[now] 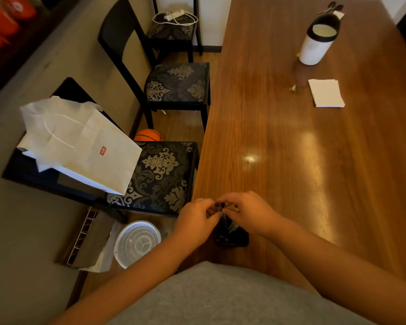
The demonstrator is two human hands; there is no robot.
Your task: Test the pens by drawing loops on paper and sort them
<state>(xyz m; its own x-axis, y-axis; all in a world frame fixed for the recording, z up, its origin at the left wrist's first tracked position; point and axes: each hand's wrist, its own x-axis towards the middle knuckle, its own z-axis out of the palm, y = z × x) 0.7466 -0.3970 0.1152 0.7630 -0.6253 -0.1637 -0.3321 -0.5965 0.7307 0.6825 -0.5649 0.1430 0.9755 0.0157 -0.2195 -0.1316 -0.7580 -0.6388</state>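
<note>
1. The small dark bundle [217,205] (pens probably, but it's too blurry to be sure) is over the near edge of the glossy brown wooden table [279,137]. The left hand [196,221] and right hand [246,212] pinch it from both sides with curled fingertips.
2. Its long axis seems to run left-right; can't tell which end is the tip.
3. A flat black rounded case [234,239] lies just under the hands.
4. A square stack of white paper [326,92] sits well apart, far right.
5. A crinkled white paper bag [80,146] lies on a chair; its red logo is unreadable.
</note>
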